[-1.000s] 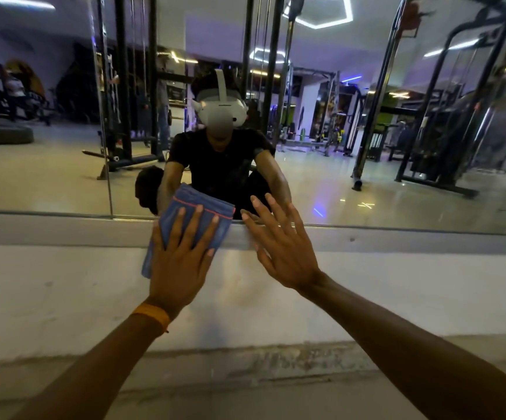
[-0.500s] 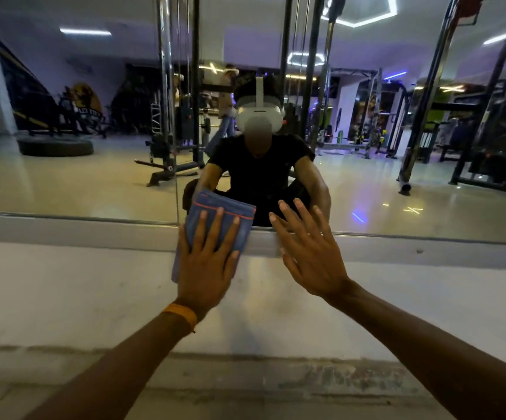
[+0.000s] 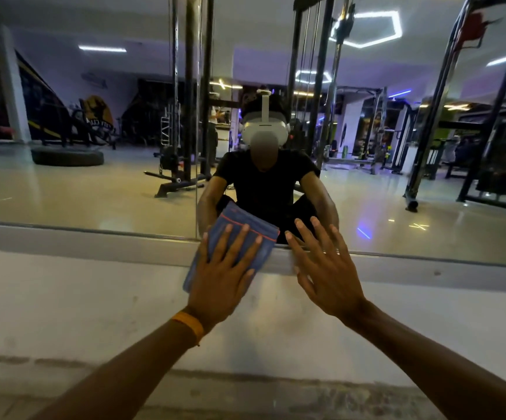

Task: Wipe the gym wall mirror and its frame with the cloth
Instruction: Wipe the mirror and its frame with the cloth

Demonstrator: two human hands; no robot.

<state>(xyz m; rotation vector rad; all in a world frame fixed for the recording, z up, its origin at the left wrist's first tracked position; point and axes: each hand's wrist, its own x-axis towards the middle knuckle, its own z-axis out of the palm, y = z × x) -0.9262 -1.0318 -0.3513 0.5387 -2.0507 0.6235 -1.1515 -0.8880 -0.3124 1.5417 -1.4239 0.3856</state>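
Along the frame (image 3: 94, 242): a grey strip is seen running under the mirror (image 3: 94, 192), with a pale wall (image 3: 64, 298) below it.
Cloth (image 3: 242, 228): a folded blue cloth with a thin red stripe is laid across the frame, its upper part on the glass above the frame and its lower corner on the wall below the frame.
Left hand (image 3: 221, 280): laid flat on the cloth with fingers straight and spread, pressing it against the frame; nothing is gripped.
Right hand (image 3: 327, 274): held empty just right of the cloth, fingers straight and fanned, fingertips seen over the glass above the frame; whether the palm touches the frame cannot be told.
Wristband (image 3: 189, 325): an orange band is worn on the left wrist, below the frame.
Reflection: above the frame, a crouched person in a black shirt and a tyre (image 3: 67, 157) are mirrored.
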